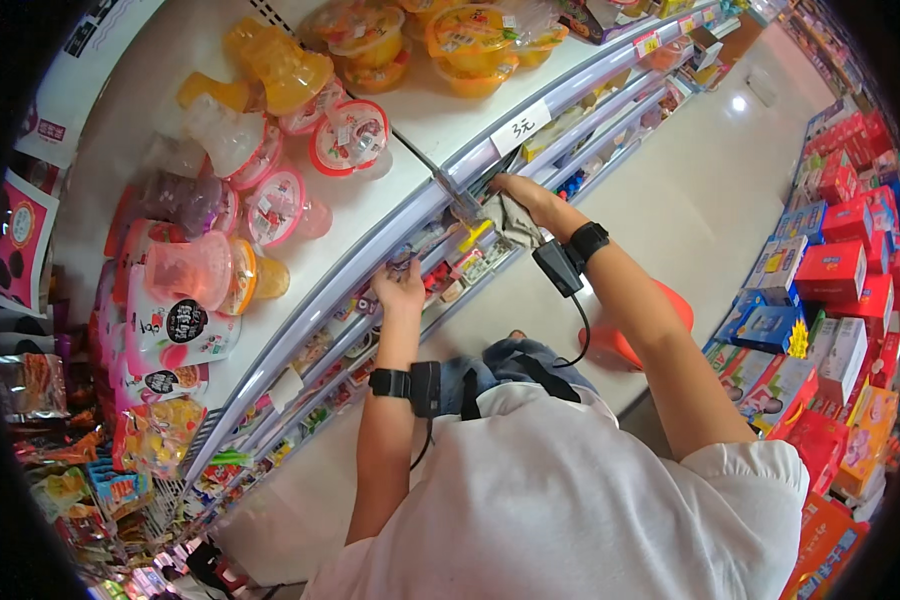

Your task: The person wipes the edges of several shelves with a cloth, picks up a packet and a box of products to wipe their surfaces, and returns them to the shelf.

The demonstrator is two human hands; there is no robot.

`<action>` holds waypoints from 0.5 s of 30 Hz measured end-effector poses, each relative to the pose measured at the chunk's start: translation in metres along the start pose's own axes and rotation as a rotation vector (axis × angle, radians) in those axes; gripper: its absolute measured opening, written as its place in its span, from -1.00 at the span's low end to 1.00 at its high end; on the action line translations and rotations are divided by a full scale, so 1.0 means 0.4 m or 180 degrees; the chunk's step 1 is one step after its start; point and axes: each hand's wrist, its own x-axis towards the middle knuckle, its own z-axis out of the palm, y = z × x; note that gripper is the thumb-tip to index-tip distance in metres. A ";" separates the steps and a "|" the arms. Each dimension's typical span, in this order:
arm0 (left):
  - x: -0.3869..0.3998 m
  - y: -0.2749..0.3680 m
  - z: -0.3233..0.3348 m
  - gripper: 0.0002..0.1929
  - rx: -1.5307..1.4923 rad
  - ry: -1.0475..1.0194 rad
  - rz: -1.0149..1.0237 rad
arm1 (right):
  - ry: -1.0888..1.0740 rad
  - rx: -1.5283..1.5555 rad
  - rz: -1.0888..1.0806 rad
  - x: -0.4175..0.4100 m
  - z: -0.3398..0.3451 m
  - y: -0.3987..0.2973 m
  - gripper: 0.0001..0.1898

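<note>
My right hand (529, 201) is at the front edge of the white upper shelf (450, 112), its fingers closed on a crumpled grey cloth (511, 221). Beside the cloth are a metal shelf divider (454, 195) and a yellow strip (475, 235). Palm up, my left hand (400, 289) reaches to the tier below, under the shelf's rail (330, 281). Its fingertips are at a small shiny packet (401, 259) and partly hidden, so whether they grip it is unclear.
Jelly cups (351, 137) and snack pouches (184, 322) cover parts of the upper shelf. A price card (521, 126) is fixed to its rail. Behind my right arm stands a red plastic stool (671, 304). Stacked boxes (832, 270) line the aisle's right side.
</note>
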 end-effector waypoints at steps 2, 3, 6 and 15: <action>-0.001 0.000 -0.011 -0.57 -0.0099 0.0139 -0.0013 | 0.0006 -0.0035 0.0036 0.028 -0.007 0.002 -0.70; -0.003 0.003 -0.009 -0.57 -0.0096 0.0135 -0.0012 | 0.0011 -0.0082 0.0089 0.031 -0.003 -0.004 -0.72; 0.007 0.021 -0.014 -0.62 -0.0227 0.0064 -0.0125 | 0.0259 0.0003 -0.0131 0.011 0.012 -0.005 -0.76; 0.009 0.024 -0.079 -0.66 0.0829 -0.0572 0.0031 | 0.0099 0.0559 -0.0022 -0.012 0.043 -0.008 -0.75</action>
